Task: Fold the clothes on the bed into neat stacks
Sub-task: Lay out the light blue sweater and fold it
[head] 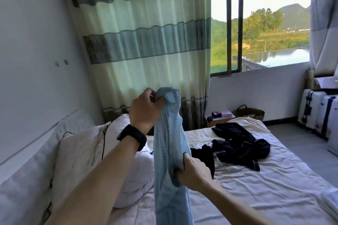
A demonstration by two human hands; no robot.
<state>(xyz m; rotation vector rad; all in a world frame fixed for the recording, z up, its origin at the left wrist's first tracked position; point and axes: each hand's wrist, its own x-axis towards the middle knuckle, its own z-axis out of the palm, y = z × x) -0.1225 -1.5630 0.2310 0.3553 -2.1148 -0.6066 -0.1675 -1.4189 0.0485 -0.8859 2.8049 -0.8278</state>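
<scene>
- Knit pale-blue top (pixel 169 139) hangs bunched above the bed (pixel 256 184); left hand (pixel 144 109) pinches its upper end, right hand (pixel 192 171) grips lower down.
- Best next: find both shoulders, shake flat.
- Dark garments (pixel 239 144) lie unfolded beyond, well apart.

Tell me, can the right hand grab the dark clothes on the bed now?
Probably not yet. The right hand grips the blue knit garment, as does the left hand. The dark clothes lie just beyond it on the bed, nothing between, but it must let go first.
</scene>
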